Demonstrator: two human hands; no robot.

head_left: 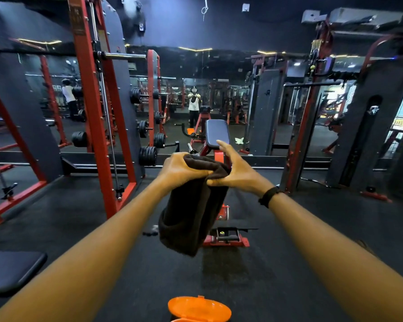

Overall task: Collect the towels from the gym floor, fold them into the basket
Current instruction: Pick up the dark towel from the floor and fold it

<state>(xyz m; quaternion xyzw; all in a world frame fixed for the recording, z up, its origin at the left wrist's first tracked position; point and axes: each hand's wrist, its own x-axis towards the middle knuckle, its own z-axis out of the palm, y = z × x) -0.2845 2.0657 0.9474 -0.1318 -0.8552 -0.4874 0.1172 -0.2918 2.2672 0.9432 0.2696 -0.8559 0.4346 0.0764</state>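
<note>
Both arms are reaching straight out at chest height over a wide strip of dark rubber gym floor [312,263], which is lying bare to the right and directly below the arms. The left hand [180,169] is gripping the top edge of a dark brown towel [193,210] in a closed fist, and the right hand [236,170] is pinching the same edge between thumb and fingers, its index finger lifted; a black band is sitting on that wrist. The two hands are nearly touching, so the towel is hanging doubled, its long axis running straight down and its folded lower end dangling clear of the floor.

Behind the towel a red-framed adjustable bench [216,135] is standing, its dark pad tilted up toward a wall mirror [207,89]. A red and grey rack [98,101] loaded with black weight plates [147,155] is crowding the left side, and another machine [312,112] is flanking the right. A dark bench pad [12,270] is jutting in at lower left. At the bottom edge, an orange basket [199,309] is sitting on the floor below the towel, only its rim showing. In the mirror, a pale towel [239,140] is lying on the floor.
</note>
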